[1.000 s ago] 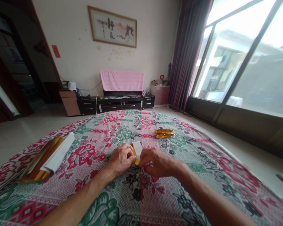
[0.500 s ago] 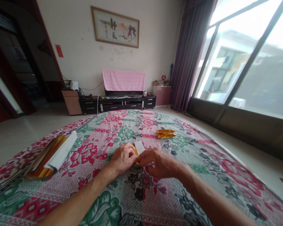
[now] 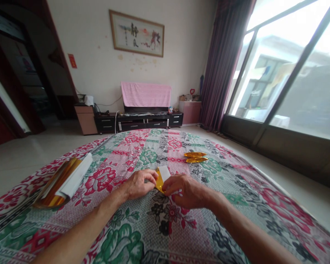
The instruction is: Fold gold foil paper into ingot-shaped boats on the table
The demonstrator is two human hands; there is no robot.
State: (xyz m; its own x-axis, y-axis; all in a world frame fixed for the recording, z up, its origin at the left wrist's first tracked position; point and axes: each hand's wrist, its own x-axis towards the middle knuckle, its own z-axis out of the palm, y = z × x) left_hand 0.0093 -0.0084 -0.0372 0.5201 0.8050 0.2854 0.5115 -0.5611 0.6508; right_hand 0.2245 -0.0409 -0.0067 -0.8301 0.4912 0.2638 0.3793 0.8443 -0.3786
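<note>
Thumb and forefinger narrowly parted, the left hand (image 3: 140, 184) touches a gold-and-white paper (image 3: 159, 180) lying between both hands on the bench (image 3: 198, 234); the right hand (image 3: 184, 190), fingers bent, meets its near end, the grip unclear from here. Folded gold pieces (image 3: 195, 155) lie beyond.

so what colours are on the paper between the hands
Shiny gold and plain white; the paper shows best in the head view.

Counting one gold-and-white paper (image 3: 160, 179), two gold folded pieces (image 3: 196, 160) toward the far edge of the tabletop (image 3: 198, 234), one sheet bundle (image 3: 61, 185) near its left.
</note>
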